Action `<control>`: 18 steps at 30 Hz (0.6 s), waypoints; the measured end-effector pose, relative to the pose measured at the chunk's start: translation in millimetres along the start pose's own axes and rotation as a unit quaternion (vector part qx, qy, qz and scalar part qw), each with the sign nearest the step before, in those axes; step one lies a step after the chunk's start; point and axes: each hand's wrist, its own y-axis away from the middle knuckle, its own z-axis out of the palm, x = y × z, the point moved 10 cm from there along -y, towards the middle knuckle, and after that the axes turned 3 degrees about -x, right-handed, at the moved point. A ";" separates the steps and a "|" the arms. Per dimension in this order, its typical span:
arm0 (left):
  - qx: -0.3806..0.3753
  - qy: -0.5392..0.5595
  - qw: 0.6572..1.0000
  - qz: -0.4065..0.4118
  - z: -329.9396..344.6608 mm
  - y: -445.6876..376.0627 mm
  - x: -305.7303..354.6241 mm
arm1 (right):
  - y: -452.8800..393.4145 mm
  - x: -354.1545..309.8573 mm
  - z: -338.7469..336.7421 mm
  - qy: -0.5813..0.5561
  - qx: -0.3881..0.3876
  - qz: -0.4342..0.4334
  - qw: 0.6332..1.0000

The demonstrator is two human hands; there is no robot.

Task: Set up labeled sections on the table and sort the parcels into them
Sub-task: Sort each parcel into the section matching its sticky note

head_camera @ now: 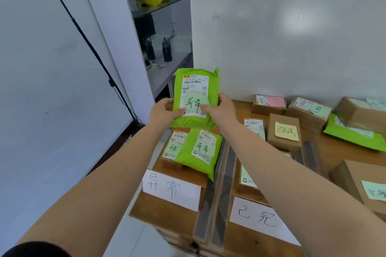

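Note:
A green mailer parcel (196, 87) with a shipping label and a pale green handwritten note is held upright in the air above the table's left section. My left hand (164, 110) grips its lower left edge and my right hand (221, 108) grips its lower right edge, thumb on the note. Below it, in the section marked by a white paper sign (171, 190), lie a second green mailer (200, 152) and a brown box (173, 150), both with the same note. Another white sign (257, 217) marks the section to the right.
A grey tape strip (219, 183) divides the wooden table (163, 213). Several brown boxes with sticky notes (285, 131) and a green mailer (353, 133) lie at the right and back. A shelf unit (160, 27) and a black stand (89, 48) are at the left.

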 end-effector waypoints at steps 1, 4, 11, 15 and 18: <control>-0.003 0.001 1.000 -0.002 -2.8 -4.3 -4.5 | -2.2 2.4 4.7 0.000 0.001 0.004 1.000; -0.016 0.000 1.000 -0.011 -7.7 -25.7 -20.3 | -16.5 11.6 19.4 0.013 0.006 0.017 1.000; -0.073 -0.017 0.997 -0.015 -1.2 -109.9 -66.1 | -80.5 54.1 53.6 0.071 0.043 0.085 0.993; -0.112 -0.027 0.993 -0.036 14.8 -158.2 -103.3 | -118.2 94.2 68.1 0.091 0.056 0.139 0.984; -0.146 -0.038 0.987 -0.054 31.2 -186.3 -133.5 | -139.6 123.4 74.2 0.134 0.057 0.170 0.975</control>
